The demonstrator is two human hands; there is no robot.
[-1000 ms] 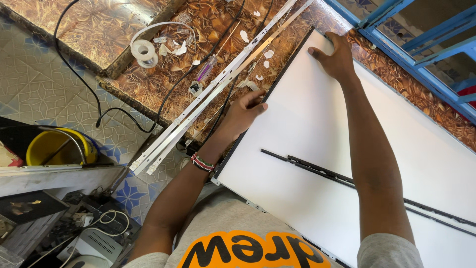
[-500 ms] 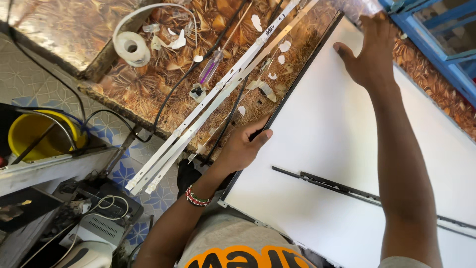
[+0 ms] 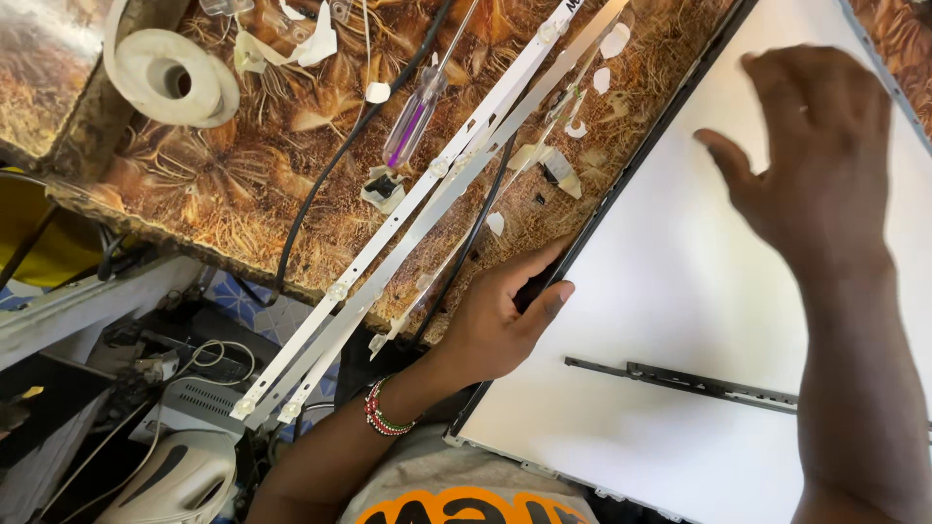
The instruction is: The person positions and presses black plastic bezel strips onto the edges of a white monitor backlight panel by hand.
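A large white sheet [image 3: 738, 320] in a dark frame lies tilted across a brown patterned table [image 3: 233, 184]. My left hand [image 3: 500, 315], with a beaded band at the wrist, grips the panel's left edge, thumb on the white surface and fingers along the dark rim. Fingers spread, my right hand [image 3: 815, 155] is over the upper part of the white sheet and holds nothing; it is blurred, so contact is unclear. A thin dark strip [image 3: 699, 383] lies across the sheet below it.
Two long white light strips [image 3: 417, 223] lie diagonally on the table beside the panel. A clear screwdriver with a purple core [image 3: 413, 126], a black cable [image 3: 325, 175], a white tape roll [image 3: 175, 78] and tape scraps sit further left. Below the table are wires and a white device [image 3: 175, 475].
My right hand has left the panel's far corner and come back over the sheet's middle, fingers spread. My left hand keeps hold of the left edge. The view has moved closer.
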